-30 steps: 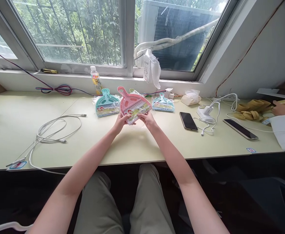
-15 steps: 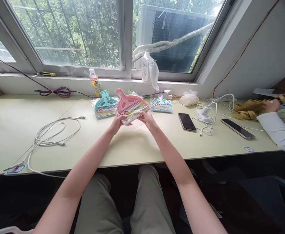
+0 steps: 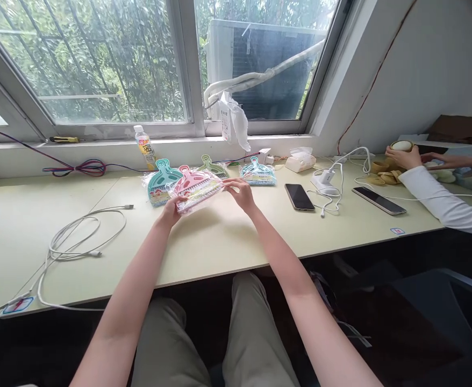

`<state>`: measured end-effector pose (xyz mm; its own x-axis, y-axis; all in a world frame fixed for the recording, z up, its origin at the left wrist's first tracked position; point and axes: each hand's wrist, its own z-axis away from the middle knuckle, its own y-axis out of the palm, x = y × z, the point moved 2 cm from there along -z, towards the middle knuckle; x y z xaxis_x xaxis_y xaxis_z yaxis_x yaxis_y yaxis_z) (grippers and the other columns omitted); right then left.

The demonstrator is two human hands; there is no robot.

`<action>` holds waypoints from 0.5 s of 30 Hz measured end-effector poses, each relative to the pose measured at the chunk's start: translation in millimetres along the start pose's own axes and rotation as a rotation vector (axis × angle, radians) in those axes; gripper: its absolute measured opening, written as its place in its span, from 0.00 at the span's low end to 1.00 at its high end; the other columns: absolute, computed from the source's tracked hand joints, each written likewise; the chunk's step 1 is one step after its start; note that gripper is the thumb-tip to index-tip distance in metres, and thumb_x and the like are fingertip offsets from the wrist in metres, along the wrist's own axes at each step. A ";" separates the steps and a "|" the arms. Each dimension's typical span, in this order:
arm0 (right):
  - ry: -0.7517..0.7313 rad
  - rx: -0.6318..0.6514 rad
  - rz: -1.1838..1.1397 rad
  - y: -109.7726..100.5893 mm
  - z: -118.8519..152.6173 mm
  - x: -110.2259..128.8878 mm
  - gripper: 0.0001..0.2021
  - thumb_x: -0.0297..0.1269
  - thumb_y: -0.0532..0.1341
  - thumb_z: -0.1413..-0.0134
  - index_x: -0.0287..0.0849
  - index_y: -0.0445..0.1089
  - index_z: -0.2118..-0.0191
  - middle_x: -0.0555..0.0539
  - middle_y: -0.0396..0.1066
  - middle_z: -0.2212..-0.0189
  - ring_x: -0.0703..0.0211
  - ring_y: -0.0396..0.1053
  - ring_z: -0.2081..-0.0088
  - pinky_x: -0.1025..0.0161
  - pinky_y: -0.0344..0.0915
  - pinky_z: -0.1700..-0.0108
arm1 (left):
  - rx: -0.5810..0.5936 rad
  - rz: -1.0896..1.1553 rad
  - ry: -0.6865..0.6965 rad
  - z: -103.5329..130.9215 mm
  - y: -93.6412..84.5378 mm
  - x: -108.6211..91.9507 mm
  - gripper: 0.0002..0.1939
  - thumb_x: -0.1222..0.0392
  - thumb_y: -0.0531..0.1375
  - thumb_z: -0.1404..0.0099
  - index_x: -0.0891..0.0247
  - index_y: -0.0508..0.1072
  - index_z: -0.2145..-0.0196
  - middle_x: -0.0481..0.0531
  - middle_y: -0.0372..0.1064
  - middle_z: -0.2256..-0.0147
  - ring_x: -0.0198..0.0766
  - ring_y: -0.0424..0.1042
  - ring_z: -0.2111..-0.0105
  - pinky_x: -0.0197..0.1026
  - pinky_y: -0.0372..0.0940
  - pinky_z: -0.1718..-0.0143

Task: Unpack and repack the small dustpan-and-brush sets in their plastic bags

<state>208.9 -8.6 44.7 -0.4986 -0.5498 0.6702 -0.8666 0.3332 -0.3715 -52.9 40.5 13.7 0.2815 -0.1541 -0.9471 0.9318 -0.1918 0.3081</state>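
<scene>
A pink dustpan and brush set (image 3: 195, 188) in clear wrapping is tilted just above the desk, between my two hands. My left hand (image 3: 172, 210) grips its lower left corner, thumb on top. At its right end, the fingers of my right hand (image 3: 241, 193) pinch the wrapping. Behind the pink set, a teal set (image 3: 161, 183) lies on the left and a green set (image 3: 212, 165) is partly hidden at the back. A light blue set (image 3: 257, 173) sits to the right of my right hand.
A bottle (image 3: 144, 148) stands by the window sill. Coiled white cables (image 3: 74, 236) spread over the left of the desk (image 3: 220, 244). Right of me are a phone (image 3: 299, 197), a tissue pack (image 3: 300, 159), a charger (image 3: 325, 180) and another phone (image 3: 379, 201). At far right, a person's hands hold a round object (image 3: 402, 146).
The pink set has come down and left, uncovering more of the green one. My right hand has shifted to its right end. The other person's hands have raised a round object. The view has turned slightly.
</scene>
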 end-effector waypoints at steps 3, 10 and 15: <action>0.046 -0.074 -0.169 0.6 -0.4 0.5 0.06 0.40 0.65 0.40 0.50 0.77 0.68 0.48 0.78 0.55 0.48 0.70 0.47 0.47 0.57 0.33 | 0.160 -0.169 -0.072 5.9 1.4 -2.6 0.17 0.59 0.63 0.46 0.68 0.75 0.59 0.59 0.75 0.71 0.37 0.69 0.80 0.36 0.64 0.83; 0.131 -0.121 -0.127 9.7 6.0 -9.1 0.03 0.36 0.61 0.41 0.48 0.73 0.62 0.43 0.68 0.43 0.47 0.60 0.36 0.46 0.56 0.31 | 0.340 -0.364 -0.118 11.0 4.2 -1.8 0.17 0.53 0.65 0.41 0.70 0.76 0.61 0.67 0.79 0.67 0.36 0.70 0.80 0.34 0.57 0.85; 0.403 0.017 -0.497 26.4 10.3 -25.2 0.24 0.37 0.65 0.47 0.50 0.68 0.43 0.46 0.74 0.47 0.51 0.73 0.48 0.44 0.69 0.41 | 0.377 -0.381 -0.073 14.7 -0.1 -2.6 0.19 0.52 0.67 0.41 0.69 0.74 0.58 0.66 0.79 0.68 0.36 0.71 0.79 0.32 0.52 0.86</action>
<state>198.4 6.2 11.4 0.0066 -0.3038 0.9527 -0.9944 0.0987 0.0384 -57.1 26.7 17.4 -0.0898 -0.0697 -0.9935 0.8141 -0.5798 -0.0328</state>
